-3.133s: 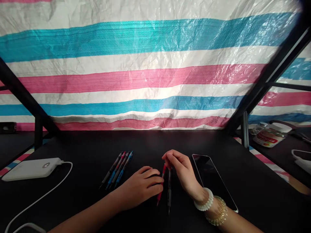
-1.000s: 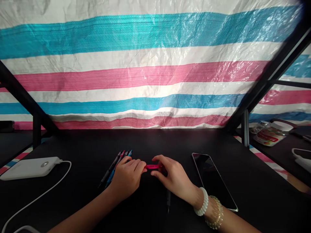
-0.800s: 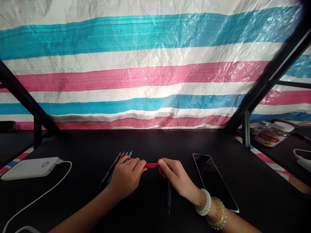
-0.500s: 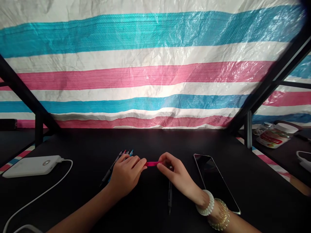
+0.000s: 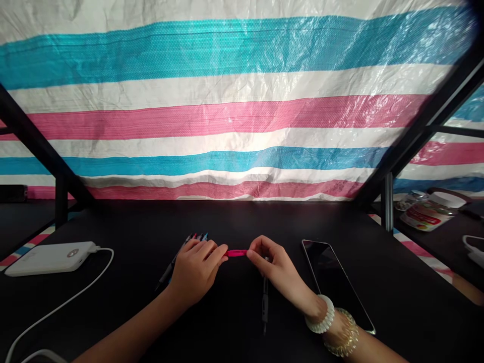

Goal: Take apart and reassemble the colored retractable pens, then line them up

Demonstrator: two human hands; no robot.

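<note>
A bright pink, slender object (image 5: 237, 253) lies level between my two hands, just above the black table. My left hand (image 5: 196, 269) pinches its left end. The thumb and forefinger of my right hand (image 5: 273, 262) close on its right end. Beneath my right hand, a dark pen (image 5: 264, 305) points toward the near edge, its upper part partly hidden by the fingers. Several pens (image 5: 168, 272) lie bunched beside and under my left hand, which covers much of them.
On the black table (image 5: 227, 217), a white power bank (image 5: 49, 258) with a white cable (image 5: 85, 285) lies left. A phone (image 5: 336, 282) lies right, near my braceleted wrist. A jar (image 5: 429, 214) stands far right. Striped sheeting (image 5: 227, 121) hangs behind.
The pink object has risen very slightly, and a little more of its right part shows. My hands have barely shifted, both still on its ends.
</note>
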